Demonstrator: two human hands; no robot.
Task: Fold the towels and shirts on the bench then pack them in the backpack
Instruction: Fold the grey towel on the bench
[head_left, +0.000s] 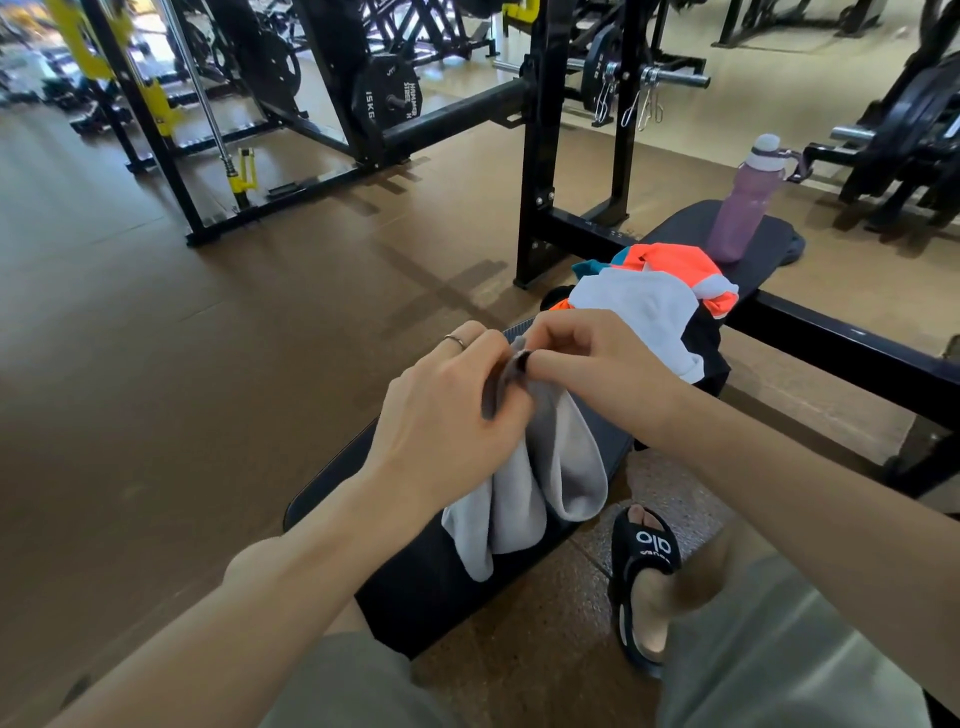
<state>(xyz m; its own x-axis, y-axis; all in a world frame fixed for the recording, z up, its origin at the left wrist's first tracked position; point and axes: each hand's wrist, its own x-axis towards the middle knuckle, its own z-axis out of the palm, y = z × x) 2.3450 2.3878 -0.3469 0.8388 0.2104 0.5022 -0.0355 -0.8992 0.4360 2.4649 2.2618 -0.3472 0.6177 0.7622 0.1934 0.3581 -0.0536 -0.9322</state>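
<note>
Grey towel (550, 467); black bench (415, 587); orange, white, teal shirts (670, 280); purple bottle (737, 208).

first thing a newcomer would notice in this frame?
Both hands meet at centre frame, the left hand and right hand pinching the top of a grey towel that hangs down onto the black bench. Behind them on the bench lies a heap of clothes with a bright orange piece, and a purple water bottle stands at the far end.
</note>
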